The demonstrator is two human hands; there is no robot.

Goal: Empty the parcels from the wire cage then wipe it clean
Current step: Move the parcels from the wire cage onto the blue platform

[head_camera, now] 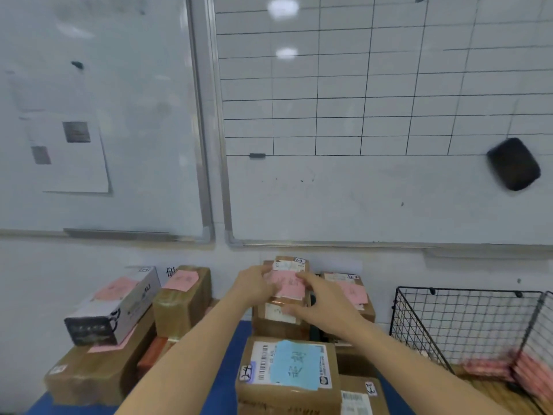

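1. Cardboard parcel w/ pink label (285,290) sits at the back of the stack, top of a pile by the wall; both hands are on it
2. Left hand (254,284) cups the parcel's left side, right hand (321,298) lies over its right front; each grip looks clamped on the box, tho blur hides the fingertips
3. Wire cage (466,322) stands well apart to the right, on the worktop edge; it looks nearly empty, only pinkish stuff low in it, too blurred to name
4. Other parcels crowd the blue worktop (230,381): one w/ a blue label (294,365) nearest, a white-and-black box (115,310) on the left
5. Step in hand, prob: setting this parcel down among those already unloaded, i.e. the emptying stage, near its end
6. Next move calls for letting go once the box sits steady, then checking the cage for leftovers; no cloth is in view, so one must be found before wiping
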